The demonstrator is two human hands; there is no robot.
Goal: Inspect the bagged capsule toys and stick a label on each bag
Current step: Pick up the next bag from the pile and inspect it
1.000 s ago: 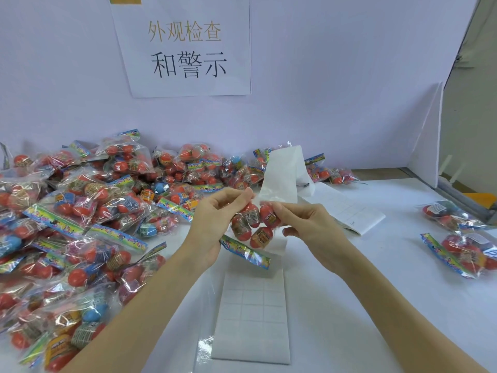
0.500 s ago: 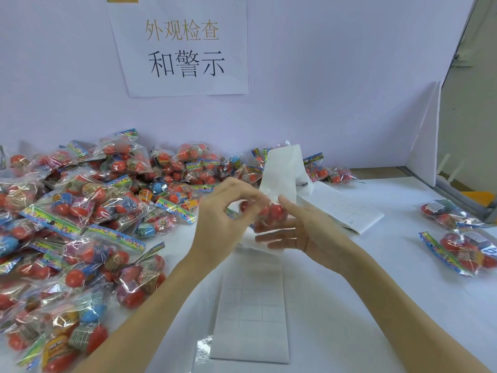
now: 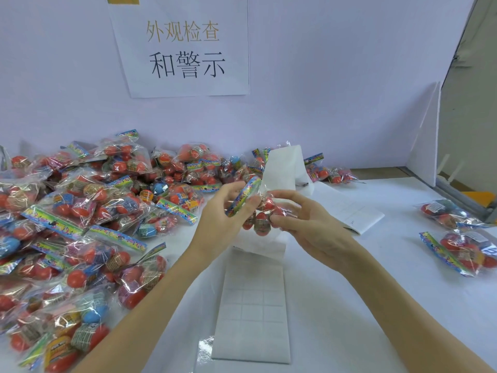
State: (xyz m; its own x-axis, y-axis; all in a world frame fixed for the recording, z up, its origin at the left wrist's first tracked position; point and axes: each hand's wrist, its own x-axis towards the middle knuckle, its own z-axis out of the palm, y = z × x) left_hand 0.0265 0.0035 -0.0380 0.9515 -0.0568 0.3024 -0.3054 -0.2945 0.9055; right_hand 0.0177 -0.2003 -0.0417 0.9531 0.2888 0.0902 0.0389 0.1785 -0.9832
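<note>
Both hands raised above the white counter (image 3: 403, 265), in the middle of the view, forearms coming up from the lower edge and meeting toward the centre. Between them one bag of capsule toys (image 3: 262, 211), held in the air, not touching the counter.

Left hand (image 3: 223, 211): palm turned to the right and a little upward, thumb and fingers curled round the colourful header strip (image 3: 243, 196) of the bag, which stands tilted, its upper end to the right. Wrist bent slightly back.

Right hand (image 3: 309, 222): palm facing left, fingers bent and spread, pinching the clear plastic around the red capsules at the right side of the bag. Index finger on top, other fingers below; thumb not clearly seen.

Directly under the hands, flat on the counter, a sheet of white labels (image 3: 252, 305) divided in a grid. Behind the bag, a curled white backing strip (image 3: 282, 168) standing up, and beside it an open notebook (image 3: 349, 208).

On the left, a large pile of bagged toys (image 3: 80, 224), reaching back to the wall. On the right, well apart from the hands, two more bags (image 3: 457, 238) lying near the counter edge. On the wall, a paper sign (image 3: 185, 49) with printed Chinese characters.
</note>
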